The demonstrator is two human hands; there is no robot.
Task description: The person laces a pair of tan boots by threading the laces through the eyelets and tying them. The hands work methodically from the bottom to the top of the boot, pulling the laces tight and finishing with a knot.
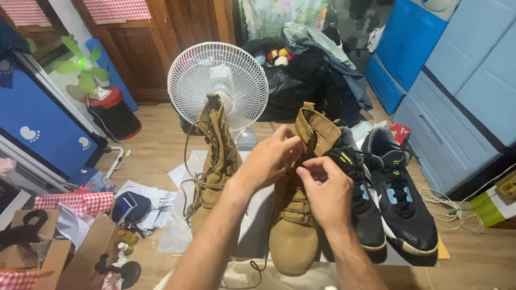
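**Lacing work at the right boot's collar; left boot loose-laced**

Nearest the camera: a pale cloth or bag at the bottom edge, a dark cord trailing over it. Both forearms reach forward over it.

Right hand: fingers curled, tips pinched together at the upper lacing of the right-side tan boot. What exactly sits in the pinch is too small to tell, probably a lace end.

Left hand: closed on the boot's upper shaft just under the raised tongue, thumb and fingers gripping the collar.

That boot stands upright on a sheet of clear plastic, toe toward the camera. Lower eyelets look laced; the top stands open, tongue up. By my reading the upper part is not yet finished.

Second tan boot, to the left, upright, untouched; its laces hang in long slack loops, so it reads as undone.

To the right: a pair of black sneakers, just beside the boot in hand.

Behind: a white fan, a heap of dark clothes, blue drawers at right. Clutter of boxes and papers at left.
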